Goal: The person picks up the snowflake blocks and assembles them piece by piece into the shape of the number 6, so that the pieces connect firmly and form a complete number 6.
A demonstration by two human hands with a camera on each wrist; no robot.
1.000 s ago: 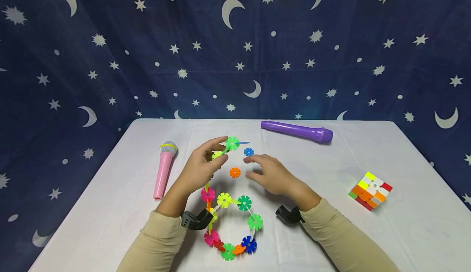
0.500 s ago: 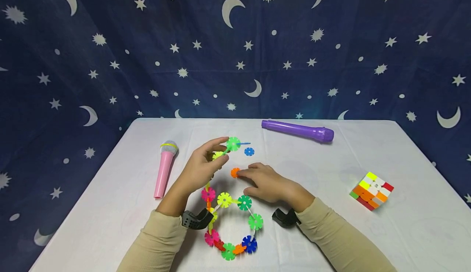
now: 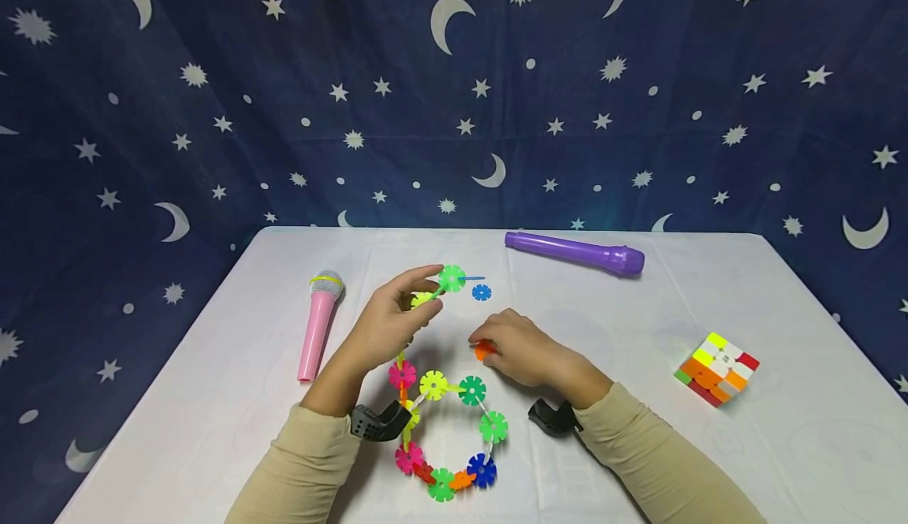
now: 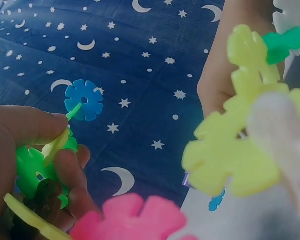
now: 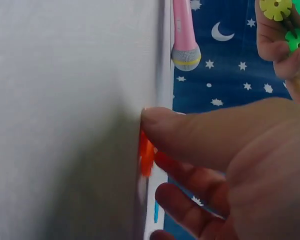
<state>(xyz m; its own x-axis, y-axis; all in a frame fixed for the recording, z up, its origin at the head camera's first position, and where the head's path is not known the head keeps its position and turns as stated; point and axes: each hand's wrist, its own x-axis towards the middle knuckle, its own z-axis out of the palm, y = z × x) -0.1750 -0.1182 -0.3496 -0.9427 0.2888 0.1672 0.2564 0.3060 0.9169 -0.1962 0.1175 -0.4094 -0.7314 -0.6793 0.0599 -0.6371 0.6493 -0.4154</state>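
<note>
My left hand (image 3: 386, 319) pinches a chain of interlocking snowflake discs at its far end, among yellow and green discs (image 3: 452, 278). A blue snowflake disc (image 4: 84, 107) juts from that end, seen edge-on from the head. The chain runs down to a ring on the table, with a pink disc (image 3: 403, 374) and a dark blue disc (image 3: 481, 470) among its several colours. My right hand (image 3: 528, 351) pinches a loose orange snowflake disc (image 3: 485, 350) between thumb and fingers, low over the tabletop. Behind it lies a loose blue disc (image 3: 481, 293). Part of the chain hides behind my left hand.
A pink toy microphone (image 3: 319, 327) lies on the left of the white table (image 3: 603, 445). Toward the back is a purple microphone (image 3: 574, 254), and a puzzle cube (image 3: 718, 369) sits at the right. A star-patterned curtain (image 3: 397, 98) hangs behind.
My right hand came down toward me, touched the orange disc, then took hold of it and drew it slightly right and nearer. My left hand has stayed in place with the chain.
</note>
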